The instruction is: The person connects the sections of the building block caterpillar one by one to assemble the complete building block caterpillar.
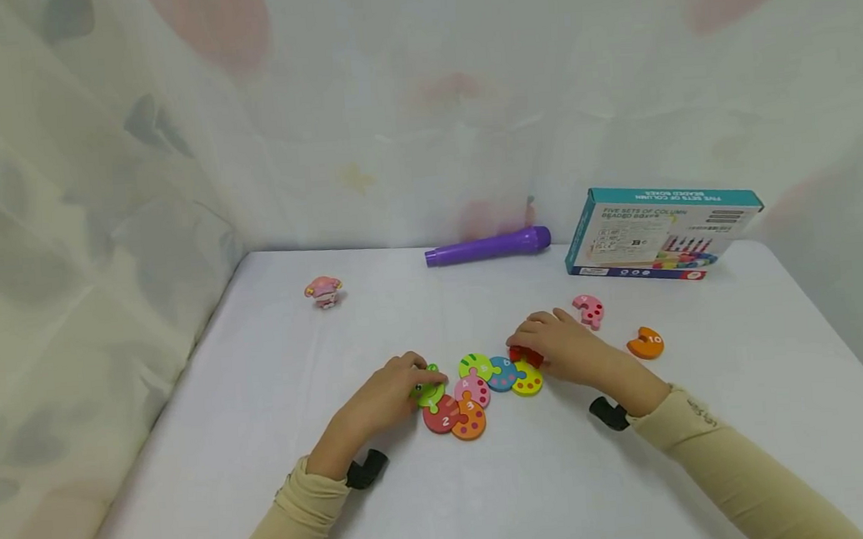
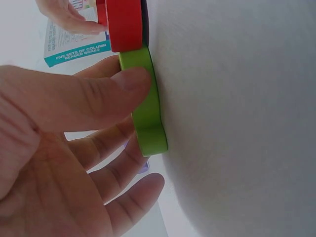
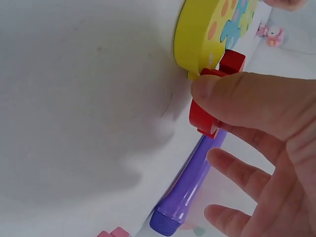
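Observation:
A row of joined, numbered caterpillar puzzle pieces curves over the white table. My left hand (image 1: 384, 398) pinches the green head piece (image 2: 148, 118) at the row's left end, thumb on its near edge and fingers behind. From the head run a red piece (image 1: 438, 419), an orange one (image 1: 469, 422), a pink one (image 1: 470, 392), a light green one (image 1: 473, 368), a blue one (image 1: 501, 376) and a yellow one (image 1: 528, 381). Between thumb and forefinger my right hand (image 1: 568, 350) holds another red puzzle piece (image 3: 201, 117), right at the yellow piece's edge and partly hidden by the thumb.
A loose pink piece (image 1: 590, 310) and an orange piece (image 1: 645, 344) marked 10 lie right of the right hand. Behind stand a cardboard box (image 1: 662, 232) and a small pink figurine (image 1: 324, 290). A purple toy microphone (image 1: 486, 247) lies along the back edge.

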`<state>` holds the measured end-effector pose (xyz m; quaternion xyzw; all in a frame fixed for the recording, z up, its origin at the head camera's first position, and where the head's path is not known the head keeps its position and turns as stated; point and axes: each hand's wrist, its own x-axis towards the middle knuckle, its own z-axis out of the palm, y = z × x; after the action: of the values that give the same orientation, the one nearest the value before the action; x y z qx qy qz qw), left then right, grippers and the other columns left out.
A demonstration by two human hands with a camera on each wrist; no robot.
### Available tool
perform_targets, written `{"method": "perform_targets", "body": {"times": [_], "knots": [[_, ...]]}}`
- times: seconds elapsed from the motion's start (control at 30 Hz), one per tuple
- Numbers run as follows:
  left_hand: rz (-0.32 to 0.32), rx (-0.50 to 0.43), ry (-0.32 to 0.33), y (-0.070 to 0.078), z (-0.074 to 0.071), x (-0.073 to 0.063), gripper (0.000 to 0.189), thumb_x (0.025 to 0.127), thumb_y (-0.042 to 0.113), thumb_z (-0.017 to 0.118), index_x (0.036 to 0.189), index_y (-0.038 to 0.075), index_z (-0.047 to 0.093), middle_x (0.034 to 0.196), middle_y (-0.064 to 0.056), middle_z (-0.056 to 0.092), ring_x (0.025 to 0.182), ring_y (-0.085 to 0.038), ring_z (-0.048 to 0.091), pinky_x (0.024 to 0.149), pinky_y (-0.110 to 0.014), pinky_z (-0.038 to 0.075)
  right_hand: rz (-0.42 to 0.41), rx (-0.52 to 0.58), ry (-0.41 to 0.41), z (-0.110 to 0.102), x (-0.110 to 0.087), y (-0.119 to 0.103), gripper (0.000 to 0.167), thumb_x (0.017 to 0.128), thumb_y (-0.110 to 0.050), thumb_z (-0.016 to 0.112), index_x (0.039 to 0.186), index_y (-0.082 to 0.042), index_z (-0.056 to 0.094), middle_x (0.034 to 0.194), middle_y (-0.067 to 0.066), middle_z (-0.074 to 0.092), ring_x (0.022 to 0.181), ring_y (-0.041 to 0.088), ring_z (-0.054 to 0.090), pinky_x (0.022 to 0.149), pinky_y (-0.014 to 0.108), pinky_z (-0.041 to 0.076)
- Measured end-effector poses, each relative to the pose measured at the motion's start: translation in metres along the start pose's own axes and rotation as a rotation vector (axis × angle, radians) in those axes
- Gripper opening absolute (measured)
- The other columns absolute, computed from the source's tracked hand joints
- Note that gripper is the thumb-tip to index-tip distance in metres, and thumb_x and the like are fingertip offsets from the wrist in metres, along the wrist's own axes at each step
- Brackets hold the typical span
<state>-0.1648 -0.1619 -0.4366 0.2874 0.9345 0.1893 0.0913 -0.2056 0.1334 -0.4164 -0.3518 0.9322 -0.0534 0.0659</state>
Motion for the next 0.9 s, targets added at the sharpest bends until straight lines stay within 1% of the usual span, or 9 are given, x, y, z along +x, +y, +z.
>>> {"method": "perform_targets", "body": {"times": [0.2,0.33,0.47,0.6,0.67,0.73,0.8,0.9], "knots": [[0.002,0.002,0.0,0.001,0.0,0.0,0.046,0.079,-0.004,0.065,0.118,0.021,0.065,0.113,-0.006,0.053,0.101,-0.022,0.051,0.088,-0.036,0.045,0.007,-0.028,-0.006,0.001,-0.001,0.0,0.048,0.078,-0.007,0.072,0.122,-0.02,0.059,0.12,0.003,0.058,0.119,0.031,0.044,0.1,0.058,0.028],[0.005,0.007,0.0,0.001,0.0,0.0,0.047,0.078,-0.004,0.066,0.118,0.021,0.065,0.113,-0.006,0.053,0.101,-0.021,0.05,0.088,-0.035,0.045,0.018,-0.014,-0.009,0.006,-0.002,0.002,0.046,0.08,-0.007,0.07,0.122,-0.021,0.059,0.121,0.002,0.058,0.121,0.03,0.043,0.1,0.058,0.028],[0.0,0.01,-0.009,0.003,-0.001,0.001,0.049,0.078,-0.006,0.065,0.118,0.021,0.065,0.114,-0.006,0.053,0.102,-0.022,0.051,0.088,-0.036,0.045,0.04,0.035,-0.014,0.011,-0.006,0.005,0.046,0.083,-0.007,0.067,0.125,-0.022,0.057,0.125,0.0,0.056,0.124,0.031,0.041,0.101,0.059,0.026],[-0.007,0.009,-0.025,0.004,-0.001,0.002,0.05,0.078,-0.007,0.064,0.119,0.022,0.065,0.115,-0.007,0.052,0.103,-0.023,0.05,0.088,-0.037,0.045,0.085,0.075,0.003,0.011,-0.013,0.014,0.055,0.081,-0.012,0.07,0.132,-0.021,0.052,0.134,0.003,0.05,0.128,0.032,0.037,0.101,0.059,0.026],[-0.01,0.01,-0.027,0.004,-0.001,0.002,0.05,0.078,-0.006,0.065,0.119,0.022,0.065,0.115,-0.006,0.052,0.103,-0.022,0.05,0.089,-0.036,0.045,0.116,0.071,0.035,0.008,-0.018,0.022,0.061,0.078,-0.015,0.073,0.134,-0.018,0.049,0.138,0.007,0.046,0.128,0.033,0.036,0.101,0.059,0.027],[-0.012,0.007,-0.023,0.004,-0.002,0.002,0.05,0.078,-0.006,0.065,0.119,0.022,0.065,0.115,-0.006,0.052,0.103,-0.022,0.05,0.089,-0.036,0.045,0.168,0.059,0.067,0.005,-0.022,0.031,0.064,0.077,-0.019,0.074,0.135,-0.015,0.048,0.139,0.011,0.043,0.128,0.034,0.036,0.1,0.059,0.028],[-0.015,0.001,-0.019,0.004,-0.003,0.001,0.05,0.077,-0.006,0.065,0.118,0.022,0.065,0.115,-0.007,0.052,0.103,-0.022,0.05,0.089,-0.036,0.045,0.229,0.038,0.094,0.001,-0.026,0.041,0.064,0.077,-0.021,0.074,0.134,-0.012,0.047,0.139,0.016,0.041,0.126,0.037,0.036,0.098,0.06,0.029],[-0.022,-0.007,-0.017,0.004,-0.004,-0.001,0.049,0.077,-0.007,0.065,0.118,0.022,0.065,0.114,-0.006,0.052,0.103,-0.022,0.05,0.089,-0.036,0.045,0.348,0.023,0.098,-0.001,-0.03,0.054,0.062,0.08,-0.024,0.072,0.134,-0.008,0.046,0.138,0.021,0.039,0.124,0.043,0.036,0.095,0.063,0.03]]}}
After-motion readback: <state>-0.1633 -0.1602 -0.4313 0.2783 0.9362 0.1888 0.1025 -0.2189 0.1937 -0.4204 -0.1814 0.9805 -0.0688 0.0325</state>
